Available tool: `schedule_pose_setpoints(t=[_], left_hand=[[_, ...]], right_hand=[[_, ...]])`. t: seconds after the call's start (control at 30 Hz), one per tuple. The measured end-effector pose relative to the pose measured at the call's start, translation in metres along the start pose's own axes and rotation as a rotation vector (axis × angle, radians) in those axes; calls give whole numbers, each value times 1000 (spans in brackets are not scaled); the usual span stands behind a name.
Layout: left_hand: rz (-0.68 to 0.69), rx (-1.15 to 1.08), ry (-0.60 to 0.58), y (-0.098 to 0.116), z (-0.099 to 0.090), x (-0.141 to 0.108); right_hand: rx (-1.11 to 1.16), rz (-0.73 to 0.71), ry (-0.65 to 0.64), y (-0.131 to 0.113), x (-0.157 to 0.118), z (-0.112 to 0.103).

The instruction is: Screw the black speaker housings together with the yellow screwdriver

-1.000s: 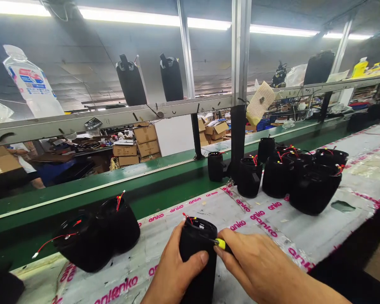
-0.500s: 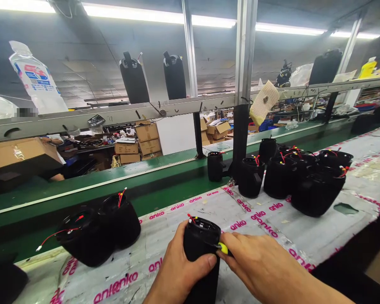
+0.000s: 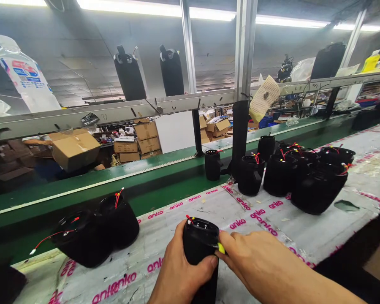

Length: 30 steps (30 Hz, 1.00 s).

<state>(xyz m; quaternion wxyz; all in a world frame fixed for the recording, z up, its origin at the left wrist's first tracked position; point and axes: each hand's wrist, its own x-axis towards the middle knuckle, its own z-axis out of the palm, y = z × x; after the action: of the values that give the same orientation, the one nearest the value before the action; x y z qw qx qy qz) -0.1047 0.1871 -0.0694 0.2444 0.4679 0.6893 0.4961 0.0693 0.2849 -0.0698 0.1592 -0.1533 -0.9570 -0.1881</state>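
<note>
In the lower middle of the head view, a black fabric-covered speaker housing (image 3: 198, 244) stands upright, with a red wire and small connectors at its open top. My left hand (image 3: 184, 270) is wrapped round its near left side, thumb across the front. On the right, my right hand (image 3: 256, 259) grips a small tool with a yellow handle (image 3: 221, 248), its tip against the housing just under the rim. Most of the tool is hidden by my fingers, so its exact kind does not show.
Two similar housings (image 3: 118, 223) stand to the left and several more (image 3: 318, 190) to the right, wires sticking out. Printed plastic sheeting (image 3: 177, 228) covers the bench, with a green conveyor (image 3: 164, 188) behind. A metal shelf rail (image 3: 120, 112) runs above; past it, a person handles a carton (image 3: 76, 147).
Both hands stay on the housing; the yellow-handled tool has shifted only slightly at the rim. In the background the carton has moved to the right. My view has shifted slightly.
</note>
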Motion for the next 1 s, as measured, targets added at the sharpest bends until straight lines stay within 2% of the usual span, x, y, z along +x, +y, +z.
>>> schedule_pose_setpoints(t=[0.17, 0.33, 0.4, 0.47, 0.53, 0.6, 0.67, 0.73, 0.83, 0.9, 1.0], left_hand=[[-21, 80, 8, 4, 3, 0], [-16, 130, 84, 14, 9, -8], [6, 88, 62, 12, 7, -9], [37, -48, -26, 6, 2, -6], [67, -210, -170, -1, -6, 1], [77, -328, -336, -6, -14, 8], [52, -403, -429, -9, -19, 12], [32, -444, -423, -9, -22, 12], [45, -436, -347, -8, -21, 9], [52, -395, -314, -6, -19, 6], [87, -335, -276, -2, -15, 4]], right_hand=[[-11, 53, 61, -2, 0, -1], [-10, 51, 60, -2, -4, 3], [25, 69, 81, -1, -7, 4], [110, 101, 119, -2, -12, 3], [227, 118, 167, -4, -15, 1], [371, 106, 252, -6, -15, -5], [537, 98, 357, -7, -12, -13], [653, 161, 433, -6, -8, -20], [605, 264, 376, -3, -4, -20], [490, 236, 291, -2, -4, -12], [355, 180, 266, -4, -8, -1]])
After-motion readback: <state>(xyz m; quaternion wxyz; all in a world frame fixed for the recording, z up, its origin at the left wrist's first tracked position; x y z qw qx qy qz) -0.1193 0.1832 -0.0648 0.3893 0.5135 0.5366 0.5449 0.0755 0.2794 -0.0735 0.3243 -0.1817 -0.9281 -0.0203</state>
